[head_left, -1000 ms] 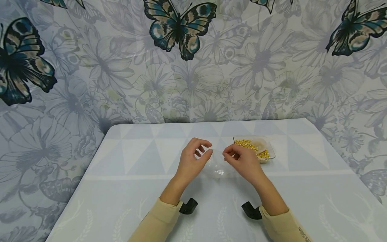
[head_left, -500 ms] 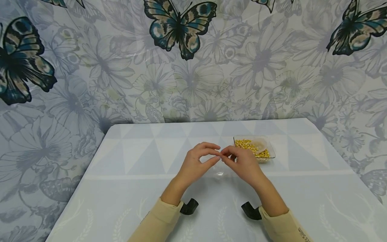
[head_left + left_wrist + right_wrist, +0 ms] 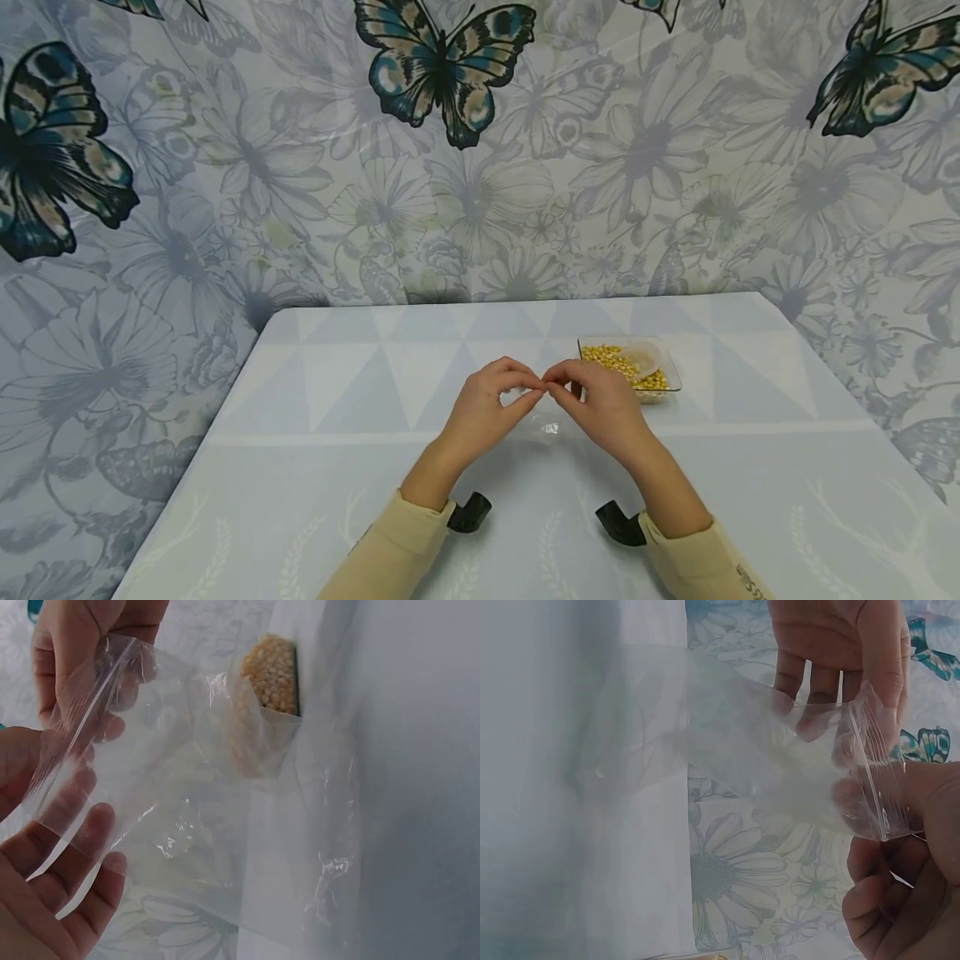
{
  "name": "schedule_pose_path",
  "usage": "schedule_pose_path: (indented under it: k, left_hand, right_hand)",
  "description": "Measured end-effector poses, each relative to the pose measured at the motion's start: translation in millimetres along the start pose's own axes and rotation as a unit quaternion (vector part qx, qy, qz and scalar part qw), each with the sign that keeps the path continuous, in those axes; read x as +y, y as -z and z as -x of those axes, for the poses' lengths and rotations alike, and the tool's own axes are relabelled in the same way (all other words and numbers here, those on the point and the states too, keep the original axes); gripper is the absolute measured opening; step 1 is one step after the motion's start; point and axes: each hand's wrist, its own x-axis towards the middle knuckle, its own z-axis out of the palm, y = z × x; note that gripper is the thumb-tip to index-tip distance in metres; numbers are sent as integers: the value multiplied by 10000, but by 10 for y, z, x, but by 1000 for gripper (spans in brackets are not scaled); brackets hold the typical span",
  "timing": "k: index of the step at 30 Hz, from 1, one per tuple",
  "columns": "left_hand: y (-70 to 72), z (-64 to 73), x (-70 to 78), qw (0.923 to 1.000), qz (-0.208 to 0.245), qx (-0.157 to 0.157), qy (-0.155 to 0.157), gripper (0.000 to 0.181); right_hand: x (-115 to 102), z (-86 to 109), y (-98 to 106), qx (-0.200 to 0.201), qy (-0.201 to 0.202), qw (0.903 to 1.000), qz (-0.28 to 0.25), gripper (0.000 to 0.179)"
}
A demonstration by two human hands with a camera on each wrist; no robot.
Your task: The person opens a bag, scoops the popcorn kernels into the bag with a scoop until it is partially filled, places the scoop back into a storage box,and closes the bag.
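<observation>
A clear zip-lock bag [image 3: 180, 825] hangs from my two hands, its zip strip along the edge they hold. My left hand [image 3: 480, 408] pinches the bag's top between thumb and index finger, its other fingers spread behind the plastic in the left wrist view. My right hand [image 3: 603, 404] pinches the same edge, fingers bent, and the fingertips of both hands meet over the table. In the head view only a faint glint of the bag shows below them. The bag looks flat, and I see nothing inside it.
Beyond my right hand stands a clear rectangular container [image 3: 675, 386] of yellow corn kernels [image 3: 606, 358], with a translucent round piece [image 3: 642, 358] lying on them. The patterned white table [image 3: 360, 500] ends at a butterfly-print backdrop [image 3: 480, 208].
My left hand has moved right, closing the gap to the right hand, so the fingertips now meet at the bag's edge. The right hand shifted only slightly. The container stayed put.
</observation>
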Motion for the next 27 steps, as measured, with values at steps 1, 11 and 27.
schedule_pose_path:
  k: [1,11,27]
  left_hand:
    - [3,2,0,10000,-43,-47,-12,10]
    - [37,6,40,9978,-394,-521,-88,28]
    - [39,-4,12,9984,-534,-195,33,31]
  right_hand:
    - [-3,0,2,14,-11,10000,-3,7]
    - [2,-1,11,92,-137,9998,-147,9]
    - [21,-4,60,-382,47,9988,-300,24]
